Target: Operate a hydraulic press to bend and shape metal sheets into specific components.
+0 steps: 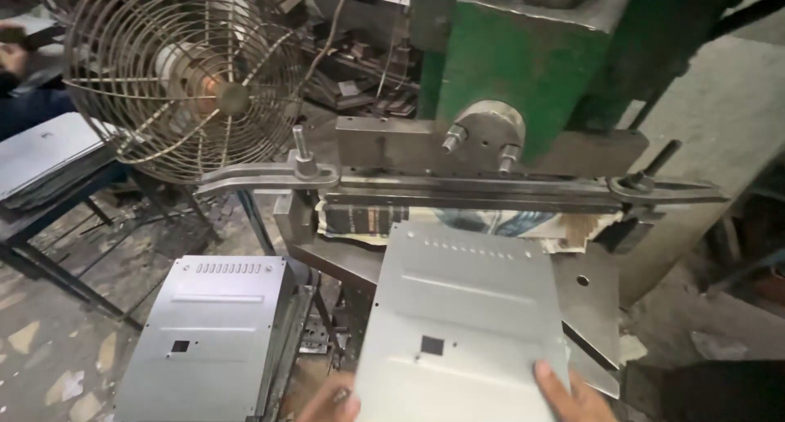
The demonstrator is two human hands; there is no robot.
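Two hands gripping one flat sheet-metal panel point(462, 307) in the head view: left hand point(334, 401) curled on the near-left corner, right hand point(572, 389) thumb pressing the near-right edge, both closed on it. Lying on the press bed, far edge meeting the green press point(523, 62) under the clamp bar point(458, 189). Best keeping it square, flat, fingers clear of the tooling. Matte grey steel, slot row, square cutout. Matching panel stack point(208, 332) sitting left; wire-guard fan point(184, 78) behind.

Both hands run off the bottom edge, the left hand point(334, 404) blurred and half tucked under the metal sheet point(462, 324) it grips, the right hand point(572, 396) showing only thumb and knuckles, fingers hidden beneath.
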